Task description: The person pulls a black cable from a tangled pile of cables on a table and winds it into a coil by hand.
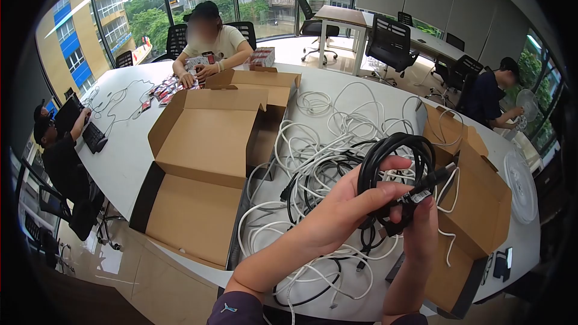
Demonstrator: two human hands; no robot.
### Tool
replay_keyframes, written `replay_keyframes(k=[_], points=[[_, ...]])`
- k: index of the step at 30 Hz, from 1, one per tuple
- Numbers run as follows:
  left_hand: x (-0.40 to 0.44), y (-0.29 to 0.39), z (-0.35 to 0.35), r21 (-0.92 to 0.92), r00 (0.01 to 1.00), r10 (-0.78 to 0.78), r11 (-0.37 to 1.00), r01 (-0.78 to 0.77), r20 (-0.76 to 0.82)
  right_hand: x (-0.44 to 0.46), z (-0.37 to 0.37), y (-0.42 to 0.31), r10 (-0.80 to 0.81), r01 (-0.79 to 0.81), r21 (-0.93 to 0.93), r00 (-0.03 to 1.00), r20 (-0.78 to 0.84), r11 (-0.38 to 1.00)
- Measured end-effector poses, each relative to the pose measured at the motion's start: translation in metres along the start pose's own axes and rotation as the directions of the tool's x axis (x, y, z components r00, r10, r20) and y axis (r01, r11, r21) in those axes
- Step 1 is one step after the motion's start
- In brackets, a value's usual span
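Note:
Above the table I hold up a coiled black cable point(368, 171) with both hands. My left hand point(352, 201) is closed around the left side of the loops, its thumb pressed along the cable. My right hand point(421, 229) grips the lower right of the same coil, near a small white label. One connector end point(442, 173) sticks out toward the upper right. Beneath my hands lies a tangled pile of white network cables point(313, 144), with more black cables point(322, 174) mixed in.
Left of the pile lies a cardboard box point(192, 210), its lid folded back, with another box point(274, 87) behind it. A further box point(472, 198) stands at right, beside a clear plastic disc point(521, 186). Several people sit around, one handling small packets point(165, 90) across the table point(123, 171).

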State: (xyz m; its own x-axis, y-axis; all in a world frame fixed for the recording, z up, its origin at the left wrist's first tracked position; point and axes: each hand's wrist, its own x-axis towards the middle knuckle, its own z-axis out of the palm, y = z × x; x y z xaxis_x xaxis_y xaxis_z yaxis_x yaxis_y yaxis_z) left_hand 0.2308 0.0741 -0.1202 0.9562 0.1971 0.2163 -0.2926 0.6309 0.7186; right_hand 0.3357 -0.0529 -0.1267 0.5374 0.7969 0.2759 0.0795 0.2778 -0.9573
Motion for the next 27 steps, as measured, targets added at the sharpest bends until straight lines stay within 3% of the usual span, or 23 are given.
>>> replay_keyframes(k=[3,4,7,11,14,17,19,21,27], points=[[0.001,-0.002,-0.003,-0.104,0.997,0.075,0.992,-0.076,-0.011,-0.003,0.003,0.002,-0.085,0.086,0.005,0.992,-0.088,0.996],[0.001,-0.001,-0.004,-0.082,0.994,0.105,0.991,-0.108,-0.043,-0.005,-0.029,0.025,-0.118,0.118,-0.009,0.993,-0.023,0.993],[0.003,0.003,-0.011,-0.244,0.989,0.138,0.958,-0.147,-0.053,-0.004,-0.033,0.017,-0.038,0.038,0.006,0.999,-0.021,0.999],[0.006,-0.002,-0.013,-0.375,0.987,0.132,0.914,-0.157,-0.092,-0.006,-0.026,0.007,0.042,-0.058,-0.180,0.994,-0.096,0.982],[0.008,-0.007,-0.019,-0.426,0.984,0.150,0.887,-0.179,-0.099,0.001,-0.014,0.023,-0.201,0.126,-0.359,0.963,-0.179,0.925],[0.011,-0.017,-0.021,-0.451,0.977,0.169,0.868,-0.209,-0.127,0.001,-0.006,0.021,-0.147,0.062,-0.405,0.972,-0.182,0.912],[0.013,-0.024,-0.019,-0.455,0.976,0.170,0.864,-0.214,-0.137,0.002,-0.006,0.021,-0.114,0.045,-0.335,0.976,-0.188,0.941],[0.017,-0.027,-0.009,-0.357,0.955,0.139,0.905,-0.231,-0.264,0.002,-0.007,0.021,-0.094,0.044,-0.253,0.977,-0.191,0.967],[0.013,-0.034,0.002,0.016,0.912,0.267,0.961,-0.276,-0.310,0.005,-0.016,0.026,-0.043,0.046,0.022,0.990,-0.134,0.999]])
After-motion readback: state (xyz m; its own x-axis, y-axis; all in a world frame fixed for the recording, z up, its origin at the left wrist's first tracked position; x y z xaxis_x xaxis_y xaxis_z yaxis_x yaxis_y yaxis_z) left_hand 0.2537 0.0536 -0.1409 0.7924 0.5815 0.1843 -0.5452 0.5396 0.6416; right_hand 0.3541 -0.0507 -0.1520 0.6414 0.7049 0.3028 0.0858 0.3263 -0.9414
